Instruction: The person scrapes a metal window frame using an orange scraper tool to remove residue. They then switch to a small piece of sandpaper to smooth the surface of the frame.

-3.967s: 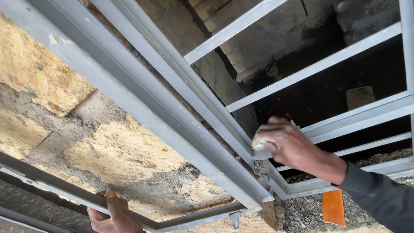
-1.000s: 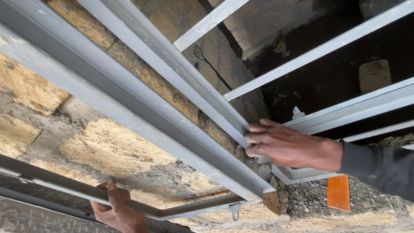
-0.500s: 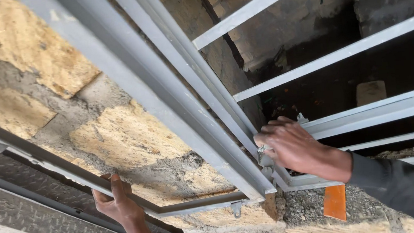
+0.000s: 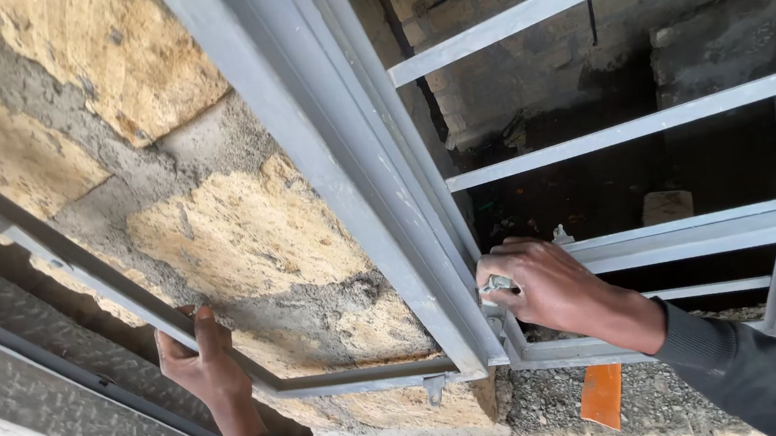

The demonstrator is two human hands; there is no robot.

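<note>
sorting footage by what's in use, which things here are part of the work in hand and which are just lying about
In hand:
- grey metal window frame, opened sash gripped by left hand
- small grey piece pinched in right hand at the frame

Lying about:
- orange piece below
- pale block behind the bars

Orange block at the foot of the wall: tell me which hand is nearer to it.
Right. The right hand grips the grey window frame just above the orange block; the left hand holds the open sash's bar far to its left.

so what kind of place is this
Probably a building site or unfinished house: a rough stone wall with raw mortar, a grey metal window frame being handled, and rubble on the ground.
</note>
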